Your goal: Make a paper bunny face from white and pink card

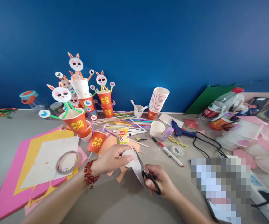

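Note:
Between the thumb and fingers of my left hand [115, 160] is a piece of white paper [137, 169], its upper part rounded like a disc. My right hand [159, 180] grips black-handled scissors [150, 178], whose blades lie against the right edge of the paper. A strip of the sheet hangs down beside the blades. Orange paper scraps [122, 174] lie under my left hand. Just beyond it are a small yellow-green packet [122, 136] and a red paper cup [97, 142] lying tilted.
Rabbit-faced paper cups [75, 122] stand at left, behind coloured sheets and a tape roll [67, 162]. Pipe cleaners, a cup stack [158, 102] and a blue glue gun [183, 130] with a black cord lie farther back. A bottle [223, 102] and a pixelated area are at right.

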Demonstrator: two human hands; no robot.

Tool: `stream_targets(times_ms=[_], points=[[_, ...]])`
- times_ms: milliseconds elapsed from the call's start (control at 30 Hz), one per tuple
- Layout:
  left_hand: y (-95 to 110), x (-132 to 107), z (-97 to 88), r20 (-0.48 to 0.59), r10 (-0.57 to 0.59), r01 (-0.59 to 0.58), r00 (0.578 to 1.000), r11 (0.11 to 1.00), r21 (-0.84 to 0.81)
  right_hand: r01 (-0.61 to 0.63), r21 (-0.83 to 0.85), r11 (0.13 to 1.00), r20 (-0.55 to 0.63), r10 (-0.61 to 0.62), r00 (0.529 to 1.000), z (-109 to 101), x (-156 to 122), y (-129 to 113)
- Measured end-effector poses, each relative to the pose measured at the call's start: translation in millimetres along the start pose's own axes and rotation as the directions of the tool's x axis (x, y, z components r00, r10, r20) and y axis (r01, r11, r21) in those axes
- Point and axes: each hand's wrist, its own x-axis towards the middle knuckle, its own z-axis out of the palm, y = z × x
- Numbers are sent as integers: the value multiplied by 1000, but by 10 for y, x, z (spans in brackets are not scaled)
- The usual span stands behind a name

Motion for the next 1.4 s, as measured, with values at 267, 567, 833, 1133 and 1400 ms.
stream_targets(times_ms=[267,567,833,1133,1400], points=[[-6,4,-9,-20,-25,25,999,1000,6,9,22,1000,-40,-8,999,-43,23,7],[87,-21,5,-97,-42,31,994,994,-108,91,60,994,-250,-73,965,-66,59,-51],[102,-60,11,-197,219,-126,956,910,396,100,186,977,-314,-38,949,-40,132,43],[89,-8,49,-123,233,-168,965,904,394,222,255,941,-312,-137,940,10,162,71],[432,-130,-156,-90,391,-391,916,920,16,280,162,946,-451,-181,874,-196,55,-275]])
